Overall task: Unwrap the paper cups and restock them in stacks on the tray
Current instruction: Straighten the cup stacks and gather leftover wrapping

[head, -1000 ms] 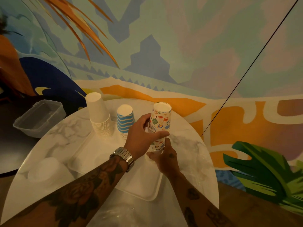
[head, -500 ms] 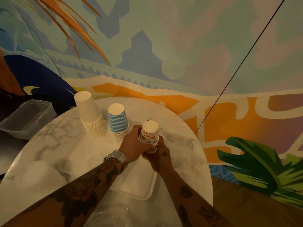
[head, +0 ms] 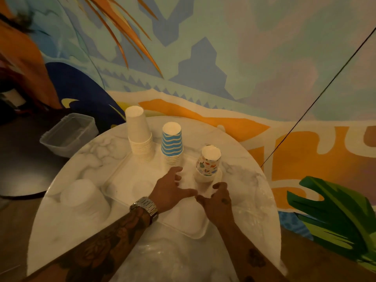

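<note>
Here, in the head view, three stacks of cups stand mouth-down in a row on the tray (head: 124,180): the white stack (head: 139,135) at about 10 o'clock on the counter (head: 91,151), the striped stack (head: 172,143) at 12, and the printed stack (head: 208,163) at about 1. Rims down gives each stack its widest footing and likely keeps the insides clean. Sorting by pattern lets each kind be taken separately. The printed stack is the shortest and sits on the tray's far right corner, so it seems to be the one in hand.

The left hand (head: 171,190), with a watch (head: 145,206) on its wrist, hovers over the tray with fingers spread and loosely bent, holding nothing. The printed stack lies at 2 o'clock from it, near but apart, and the striped stack is just beyond its fingertips at 12. The right hand (head: 217,200) is likewise open and empty, its fingers lightly curved. The printed stack is just beside it at 11 o'clock, and there seems to be a small gap between them. Both hands flank the stack's base, probably ready to steady it should it lean.

Clear wrap (head: 162,257) lies crumpled on the counter at 6 o'clock, so the unwrapping looks done. A plastic tub (head: 69,133) sits off the counter at 9 o'clock.
</note>
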A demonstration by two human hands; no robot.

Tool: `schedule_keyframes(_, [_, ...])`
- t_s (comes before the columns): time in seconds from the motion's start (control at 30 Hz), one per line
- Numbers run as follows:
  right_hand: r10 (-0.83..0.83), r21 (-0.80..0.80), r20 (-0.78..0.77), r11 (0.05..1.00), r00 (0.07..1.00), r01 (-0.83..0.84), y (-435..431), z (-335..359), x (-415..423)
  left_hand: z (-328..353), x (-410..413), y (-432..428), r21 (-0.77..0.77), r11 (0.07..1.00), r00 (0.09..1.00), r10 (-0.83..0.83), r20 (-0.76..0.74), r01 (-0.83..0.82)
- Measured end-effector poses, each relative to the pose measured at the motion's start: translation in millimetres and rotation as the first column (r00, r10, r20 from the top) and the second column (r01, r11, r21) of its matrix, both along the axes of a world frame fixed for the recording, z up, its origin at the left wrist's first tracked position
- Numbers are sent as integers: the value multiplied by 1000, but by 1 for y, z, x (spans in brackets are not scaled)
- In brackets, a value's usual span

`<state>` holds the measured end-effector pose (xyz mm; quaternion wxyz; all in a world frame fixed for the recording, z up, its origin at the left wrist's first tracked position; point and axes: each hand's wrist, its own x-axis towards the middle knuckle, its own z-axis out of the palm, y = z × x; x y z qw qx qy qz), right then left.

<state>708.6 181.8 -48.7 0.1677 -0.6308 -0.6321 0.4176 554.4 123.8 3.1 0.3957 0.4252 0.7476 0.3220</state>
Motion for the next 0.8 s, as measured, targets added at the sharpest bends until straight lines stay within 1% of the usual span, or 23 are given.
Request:
schedule_keyframes(0.07, [49,-39,-9,998,999,-49,-13,5,-1,0,-5,-22,27,998,998,51,20,-52])
schedule_keyframes(0.13, [144,-62,-31,987,989,-146,-28,14,-6,3,-9,-44,51,996,997,74,23,-75])
schedule_keyframes(0.23, [310,-42,-63,949,949,-313,-50,29,-26,9,-17,-79,113,988,995,101,26,-104])
schedule_keyframes(0.3, [391,-32,-125,917,912,-397,-63,40,-44,17,-25,-103,190,966,983,167,73,-178])
schedule_keyframes(0.37, [450,-9,-200,887,870,-461,-73,51,-63,26,-36,-125,272,924,963,250,97,-268])
schedule_keyframes(0.43, [509,41,-252,855,823,-517,-82,61,-82,35,-51,-147,360,859,930,354,98,-365])
schedule_keyframes(0.5, [565,97,-263,822,782,-561,-93,67,-100,40,-69,-170,445,773,882,460,99,-453])
schedule_keyframes(0.57, [618,161,-245,786,747,-597,-103,70,-120,40,-92,-188,483,701,828,553,95,-524])
schedule_keyframes(0.63, [670,229,-209,742,712,-630,-113,73,-139,32,-115,-203,453,659,767,634,95,-601])
schedule_keyframes(0.7, [715,275,-174,695,677,-664,-121,77,-158,20,-138,-214,399,647,726,684,74,-650])
schedule_keyframes(0.73, [729,287,-163,679,664,-675,-124,79,-167,14,-148,-217,358,667,727,685,51,-654])
schedule_keyframes(0.8, [746,317,-136,656,651,-685,-129,83,-185,0,-164,-220,242,752,778,627,20,-613])
